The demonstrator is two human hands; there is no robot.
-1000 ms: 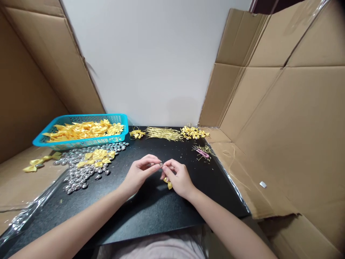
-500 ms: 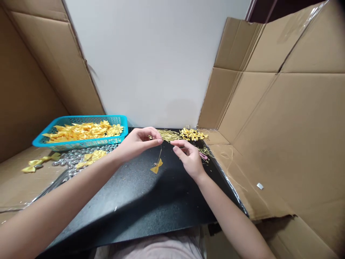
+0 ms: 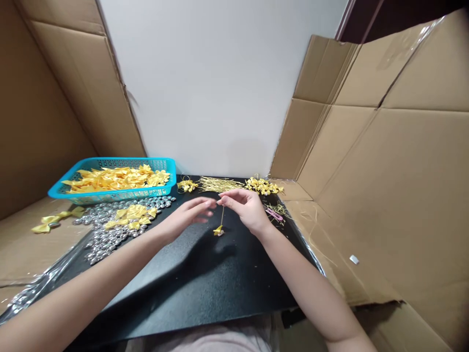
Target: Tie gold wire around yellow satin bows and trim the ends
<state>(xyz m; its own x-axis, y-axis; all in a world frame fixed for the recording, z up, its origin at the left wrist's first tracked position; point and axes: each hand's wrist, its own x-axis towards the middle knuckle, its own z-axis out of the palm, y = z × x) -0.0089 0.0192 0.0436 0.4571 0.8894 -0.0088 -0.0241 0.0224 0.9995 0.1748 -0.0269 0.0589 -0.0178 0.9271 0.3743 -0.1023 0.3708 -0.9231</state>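
Note:
My right hand (image 3: 248, 208) pinches the top of a thin gold cord (image 3: 223, 215) between thumb and fingertips. From that cord a small yellow ribbon bow (image 3: 217, 231) with a shiny bead hangs just over the black table (image 3: 205, 278). My left hand (image 3: 190, 215) is beside the right fingertips, its fingers loosely spread and slightly blurred, with nothing seen in them. Behind the hands lies a bundle of gold cord lengths (image 3: 220, 184).
At the left stands a blue basket (image 3: 113, 196) of yellow bows, with silver beads (image 3: 106, 239) and loose bows (image 3: 134, 215) before it. Finished-looking bows on cords (image 3: 262, 186) and a pink-handled tool (image 3: 274, 213) lie at the right. Cardboard walls (image 3: 395, 186) flank the table.
The cord with the bow has passed from my left hand to my right, and the bow has turned. My left fingers have come off the cord and moved slightly down and left.

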